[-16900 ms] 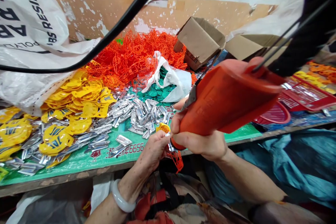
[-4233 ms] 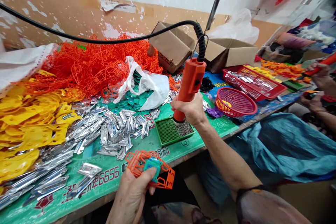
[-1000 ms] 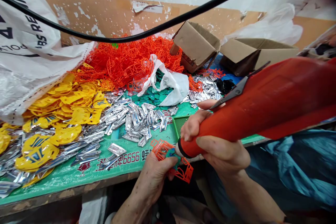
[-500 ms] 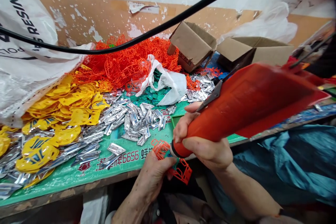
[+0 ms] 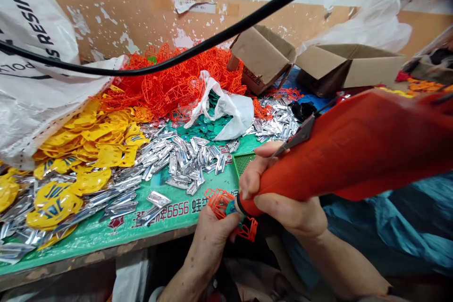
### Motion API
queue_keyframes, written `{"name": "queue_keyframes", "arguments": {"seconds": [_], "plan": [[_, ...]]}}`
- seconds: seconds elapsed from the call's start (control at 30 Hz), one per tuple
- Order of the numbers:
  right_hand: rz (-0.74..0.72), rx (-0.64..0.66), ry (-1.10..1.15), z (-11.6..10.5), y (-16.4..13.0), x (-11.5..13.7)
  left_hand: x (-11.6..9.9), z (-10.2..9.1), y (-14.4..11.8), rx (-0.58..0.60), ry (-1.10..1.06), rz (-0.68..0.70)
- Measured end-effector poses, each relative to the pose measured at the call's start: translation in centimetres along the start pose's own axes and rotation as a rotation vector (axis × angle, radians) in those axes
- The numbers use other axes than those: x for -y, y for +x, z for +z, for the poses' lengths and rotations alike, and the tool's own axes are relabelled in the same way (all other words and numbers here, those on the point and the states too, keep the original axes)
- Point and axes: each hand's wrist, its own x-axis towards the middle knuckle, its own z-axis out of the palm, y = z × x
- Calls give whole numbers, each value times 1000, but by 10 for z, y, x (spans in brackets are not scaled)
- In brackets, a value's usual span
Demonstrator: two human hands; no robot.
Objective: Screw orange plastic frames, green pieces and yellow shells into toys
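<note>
My left hand is closed around an orange plastic openwork frame with a small teal piece set against it. My right hand wraps round a thick red electric screwdriver, which has a grey lever along its upper side. The narrow nose of the tool points down and left, right at the teal piece. Part of the orange frame sticks out below my left thumb. Whether the tip touches a screw is hidden. Just beyond my right fingers lies a green mesh basket, partly covered by the hand.
Silver metal plates and yellow plastic pieces spread over the green tabletop. Behind are a heap of orange frames, a white bag of teal pieces and cardboard boxes. A black cable crosses above.
The screwdriver and my right hand have shifted slightly right in the view. My left hand stays on the orange frame, and the tool's nose remains at the teal piece.
</note>
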Motion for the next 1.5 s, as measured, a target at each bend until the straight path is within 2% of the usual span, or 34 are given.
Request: {"name": "queue_keyframes", "arguments": {"seconds": [0.3, 0.4, 0.5, 0.57, 0.7, 0.77, 0.83, 0.9, 0.93, 1.03, 1.1, 1.23, 1.33, 1.5], "plan": [[16, 47, -6, -5, -3, -3, 5, 0, 0, -22, 46, 46], [14, 29, -1, -5, 1, 6, -3, -4, -4, 48, -5, 53], [-40, -57, -8, -6, 12, 17, -12, -8, -9, 95, -109, 24], [-99, -121, -101, -9, 23, 21, -15, -9, -12, 68, -198, -17], [-154, -290, -447, -18, 39, 15, -16, -11, -15, 48, -353, -47], [-214, -367, -641, -20, 36, 8, -15, -13, -16, 52, -402, -49], [-346, -411, -868, -19, 23, 1, -14, -14, -16, 29, -439, -65], [-469, -356, -1060, -15, 4, -7, -15, -15, -16, 7, -463, -79], [-491, -268, -1111, -13, -7, -12, -16, -15, -16, 7, -473, -80], [-394, 90, -1087, -8, -33, -24, -19, -15, -17, 43, -513, -43], [-313, 212, -1048, -6, -41, -31, -20, -14, -18, 68, -544, -21], [-244, 282, -1057, -5, -44, -38, -19, -12, -19, 62, -544, 3], [-131, 339, -1040, -4, -42, -39, -18, -11, -20, 27, -487, 28], [90, 340, -802, -10, -34, -41, -19, -10, -18, -12, -428, 14]]}}
